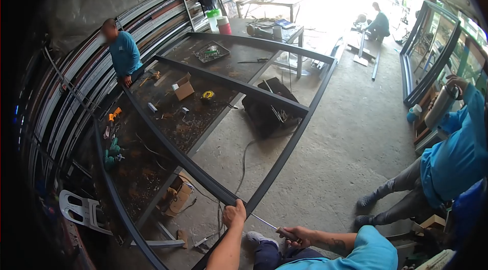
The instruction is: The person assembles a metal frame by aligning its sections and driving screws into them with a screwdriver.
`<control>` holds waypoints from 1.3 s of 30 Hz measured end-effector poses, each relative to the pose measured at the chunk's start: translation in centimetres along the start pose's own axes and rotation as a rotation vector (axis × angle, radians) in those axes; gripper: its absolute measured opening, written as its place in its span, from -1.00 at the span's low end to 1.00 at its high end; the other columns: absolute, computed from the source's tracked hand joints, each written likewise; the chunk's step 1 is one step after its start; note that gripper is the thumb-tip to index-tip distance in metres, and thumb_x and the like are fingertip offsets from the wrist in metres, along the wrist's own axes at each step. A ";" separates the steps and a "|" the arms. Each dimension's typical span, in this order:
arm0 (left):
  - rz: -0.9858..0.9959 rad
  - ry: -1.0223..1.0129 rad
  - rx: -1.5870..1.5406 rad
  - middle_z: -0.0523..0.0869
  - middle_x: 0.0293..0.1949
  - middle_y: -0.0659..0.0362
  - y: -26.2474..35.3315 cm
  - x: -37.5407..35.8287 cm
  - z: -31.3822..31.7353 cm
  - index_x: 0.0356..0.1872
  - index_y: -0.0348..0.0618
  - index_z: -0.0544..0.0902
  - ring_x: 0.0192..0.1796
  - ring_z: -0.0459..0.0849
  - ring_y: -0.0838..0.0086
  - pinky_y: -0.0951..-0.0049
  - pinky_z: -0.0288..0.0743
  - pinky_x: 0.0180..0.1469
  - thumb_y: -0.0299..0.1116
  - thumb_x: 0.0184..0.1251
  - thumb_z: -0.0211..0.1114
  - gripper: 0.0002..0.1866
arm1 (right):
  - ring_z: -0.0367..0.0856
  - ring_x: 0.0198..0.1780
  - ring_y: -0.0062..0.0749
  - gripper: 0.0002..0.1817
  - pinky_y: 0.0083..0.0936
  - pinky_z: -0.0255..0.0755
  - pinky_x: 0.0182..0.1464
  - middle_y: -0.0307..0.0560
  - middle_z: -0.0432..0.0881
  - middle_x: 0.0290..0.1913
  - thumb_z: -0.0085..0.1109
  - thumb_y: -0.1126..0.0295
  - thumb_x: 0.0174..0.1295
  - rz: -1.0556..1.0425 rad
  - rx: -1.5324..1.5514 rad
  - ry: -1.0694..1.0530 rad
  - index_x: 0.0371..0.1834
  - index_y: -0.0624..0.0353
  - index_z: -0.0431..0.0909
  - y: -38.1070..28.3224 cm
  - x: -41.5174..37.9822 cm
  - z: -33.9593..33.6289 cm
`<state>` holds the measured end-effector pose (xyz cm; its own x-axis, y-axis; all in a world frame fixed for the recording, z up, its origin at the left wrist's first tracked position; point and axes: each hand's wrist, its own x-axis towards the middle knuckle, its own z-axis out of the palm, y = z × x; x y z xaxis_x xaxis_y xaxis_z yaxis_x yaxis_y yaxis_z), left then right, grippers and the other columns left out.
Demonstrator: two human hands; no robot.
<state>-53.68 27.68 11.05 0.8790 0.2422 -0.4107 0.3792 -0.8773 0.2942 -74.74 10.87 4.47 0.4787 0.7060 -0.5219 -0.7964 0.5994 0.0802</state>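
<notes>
A large dark metal frame [277, 172] with crossbars lies over a work table [223, 72] and reaches out past its edge. My left hand [235, 214] is closed round the frame's near corner. In my right hand [300, 237] is the handle of a screwdriver [265, 221], its long shaft pointing up and left to the frame just right of my left hand. Whether the tip touches the frame is too small to tell.
A person [124, 51] stands at the frame's far left side. Another person [452, 153] stands at the right, and one crouches [378, 25] far back. On the table are a tray [212, 52], a small box [183, 87] and green drills [113, 153]. A white chair [84, 211] stands lower left.
</notes>
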 end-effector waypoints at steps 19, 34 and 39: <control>-0.010 0.000 0.000 0.68 -0.12 -0.26 0.7 -0.9 -1.0 -0.20 -0.46 0.67 -0.01 0.67 -0.05 0.08 0.50 0.06 0.08 0.18 -0.09 -0.32 | 0.37 -0.66 -0.60 -0.60 -0.68 0.30 -0.72 -0.17 0.54 -0.50 -0.19 0.02 0.47 -0.007 0.057 -0.016 0.01 0.07 0.50 0.1 -0.6 1.1; -0.007 0.002 -0.023 0.69 -0.15 -0.26 0.5 -0.7 -0.5 -0.25 -0.47 0.68 -0.03 0.68 -0.06 0.10 0.52 0.04 0.09 0.17 -0.08 -0.32 | 0.40 -0.68 -0.55 -0.68 -0.59 0.36 -0.68 -0.16 0.54 -0.49 -0.19 0.00 0.47 0.062 0.218 0.042 0.01 -0.12 0.47 0.7 0.4 -0.2; -0.021 0.060 0.011 0.70 -0.15 -0.24 0.2 -0.3 -0.1 -0.26 -0.46 0.69 -0.03 0.68 -0.04 0.09 0.52 0.05 0.09 0.17 -0.08 -0.32 | 0.49 -0.60 -0.55 -0.61 -0.59 0.41 -0.62 -0.15 0.59 -0.44 -0.13 0.00 0.45 -0.184 -0.193 0.040 0.16 -0.10 0.49 0.1 -1.0 0.6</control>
<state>-53.84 27.43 11.32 0.8869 0.2845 -0.3640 0.3947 -0.8761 0.2769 -75.07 10.42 5.47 0.6102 0.5740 -0.5460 -0.7548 0.6306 -0.1805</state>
